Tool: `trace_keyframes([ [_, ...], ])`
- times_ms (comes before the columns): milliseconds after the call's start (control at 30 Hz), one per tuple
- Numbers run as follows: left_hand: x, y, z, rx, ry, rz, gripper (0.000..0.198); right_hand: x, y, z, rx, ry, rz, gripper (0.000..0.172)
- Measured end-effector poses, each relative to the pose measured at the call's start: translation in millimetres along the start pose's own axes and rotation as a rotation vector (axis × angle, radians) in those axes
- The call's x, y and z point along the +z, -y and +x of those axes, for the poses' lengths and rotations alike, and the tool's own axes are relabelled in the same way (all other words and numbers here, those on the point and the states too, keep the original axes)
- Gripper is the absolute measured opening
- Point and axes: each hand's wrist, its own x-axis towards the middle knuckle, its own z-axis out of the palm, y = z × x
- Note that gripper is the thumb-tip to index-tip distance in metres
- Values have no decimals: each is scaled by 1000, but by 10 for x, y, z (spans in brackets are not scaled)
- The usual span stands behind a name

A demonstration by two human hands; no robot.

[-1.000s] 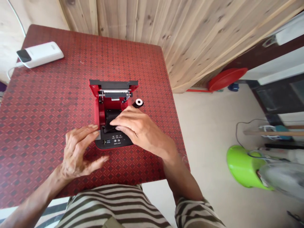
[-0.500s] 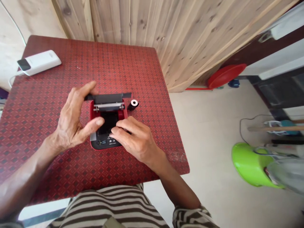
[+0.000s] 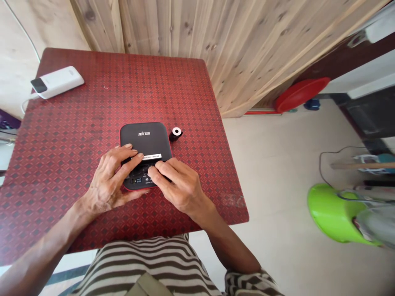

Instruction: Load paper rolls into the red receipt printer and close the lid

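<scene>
A small black and red printer (image 3: 145,139) lies on the table, with its black lid down over the rear part and buttons and a small port panel showing at the front. My left hand (image 3: 112,176) rests its outstretched fingertips on the lid's front edge, while its thumb runs along the printer's front side. Over the front right part, my right hand (image 3: 177,185) has thumb and fingers pinched together; what lies between them is hidden. Just right of the printer stands a small paper roll (image 3: 176,133), dark outside with a white end and a dark core hole.
A white power bank (image 3: 60,82) with a cable lies at the table's far left. The red patterned table (image 3: 203,107) meets a wooden plank wall (image 3: 173,24). On the floor to the right are a green plastic stool or tub (image 3: 330,213) and a red basin (image 3: 302,94).
The printer's lid, raised before with its roller and inner bay showing, is now down. My left hand has moved right and nearer, onto the lid's edge. My right hand stays pinched at the front right.
</scene>
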Motion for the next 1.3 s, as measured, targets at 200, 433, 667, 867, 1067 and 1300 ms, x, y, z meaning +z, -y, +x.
trace_keyframes([
  [200, -2, 5, -12, 33, -17, 32, 81, 19, 11, -9, -1, -52, 37, 16],
  [433, 37, -30, -96, 12, -60, 36, 81, 45, -185, -201, 339, -238, 277, 23],
  [667, -18, -155, -338, 80, -249, 179, 72, 575, -565, -564, 678, -20, 325, 21],
  [867, 99, -132, -408, 106, -278, 258, 69, 647, -553, -558, 711, 25, 319, 20],
  [1067, 105, -139, -382, 96, -303, 250, 75, 640, -562, -564, 725, 15, 319, 23],
  [1300, 79, -169, -350, 12, -301, 227, 80, 645, -557, -562, 724, 29, 314, 23],
])
